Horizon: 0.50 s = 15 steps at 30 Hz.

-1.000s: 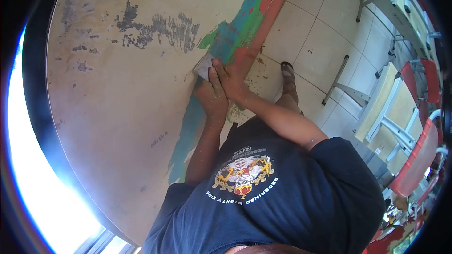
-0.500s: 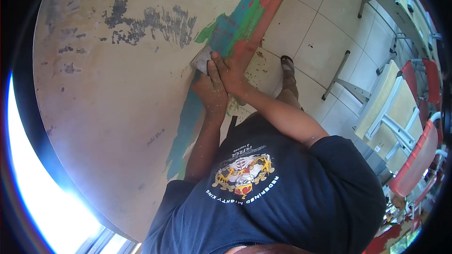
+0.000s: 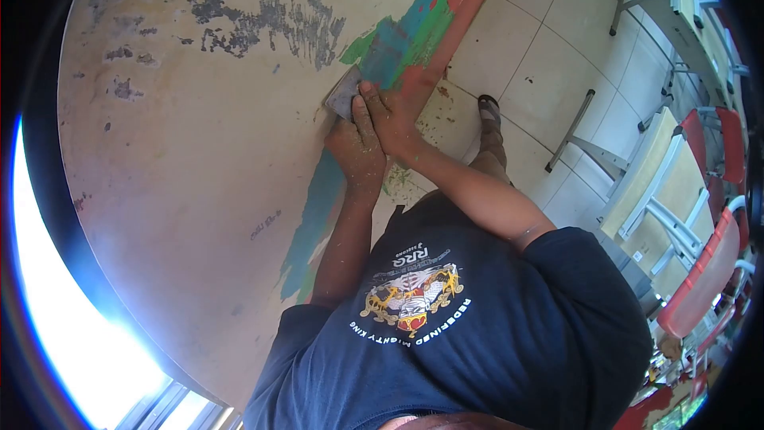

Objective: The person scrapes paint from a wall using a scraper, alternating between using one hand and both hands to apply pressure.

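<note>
A flat grey scraper [image 3: 343, 95] lies tilted against the cream board [image 3: 199, 159], beside a band of teal, green and red paint [image 3: 390, 44]. My left hand [image 3: 356, 150] is closed around its lower end, which is hidden under the fingers. Over and beside it, my right hand [image 3: 391, 123] presses on the scraper with its fingers close together. Both hands are touching each other. More teal paint [image 3: 312, 203] runs along the board below my left wrist.
Paint flakes [image 3: 434, 119] are scattered on the tiled floor [image 3: 509, 40] right of the board. A sandalled foot [image 3: 489, 106] stands there. Folding chairs [image 3: 652, 191] with cream and red parts stack along the right side. Dark worn patches [image 3: 270, 28] mark the board's upper part.
The view has shifted slightly, so the board's marks sit a little higher and further right. Both hands and the scraper have moved slightly upward in view, still held together.
</note>
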Each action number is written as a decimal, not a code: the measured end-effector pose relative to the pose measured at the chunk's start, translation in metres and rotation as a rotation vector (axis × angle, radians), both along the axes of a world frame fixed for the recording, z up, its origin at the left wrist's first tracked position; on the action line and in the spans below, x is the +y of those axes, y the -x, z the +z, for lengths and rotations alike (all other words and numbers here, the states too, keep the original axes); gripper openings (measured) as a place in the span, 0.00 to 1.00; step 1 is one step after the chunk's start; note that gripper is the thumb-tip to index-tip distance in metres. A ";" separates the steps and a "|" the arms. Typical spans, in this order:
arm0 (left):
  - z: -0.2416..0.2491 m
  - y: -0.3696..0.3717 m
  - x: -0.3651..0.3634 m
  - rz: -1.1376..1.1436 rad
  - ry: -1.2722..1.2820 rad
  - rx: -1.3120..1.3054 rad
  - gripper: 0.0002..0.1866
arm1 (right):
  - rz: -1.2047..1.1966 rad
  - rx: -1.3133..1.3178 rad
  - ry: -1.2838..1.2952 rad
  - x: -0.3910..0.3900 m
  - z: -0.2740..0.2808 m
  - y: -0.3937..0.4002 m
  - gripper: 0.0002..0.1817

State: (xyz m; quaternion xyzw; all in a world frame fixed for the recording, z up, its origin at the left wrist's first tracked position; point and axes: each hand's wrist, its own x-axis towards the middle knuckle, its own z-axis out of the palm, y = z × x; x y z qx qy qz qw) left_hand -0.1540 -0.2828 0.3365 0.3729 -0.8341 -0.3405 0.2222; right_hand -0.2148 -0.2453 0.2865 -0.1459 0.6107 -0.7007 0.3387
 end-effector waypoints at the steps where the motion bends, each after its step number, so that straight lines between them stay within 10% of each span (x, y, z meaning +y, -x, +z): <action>1: 0.003 0.000 0.001 0.005 -0.023 -0.008 0.20 | 0.022 0.013 -0.023 0.000 0.001 0.002 0.36; 15: 0.006 0.010 -0.003 -0.073 0.201 0.014 0.19 | -0.013 0.069 0.017 -0.003 -0.010 0.000 0.39</action>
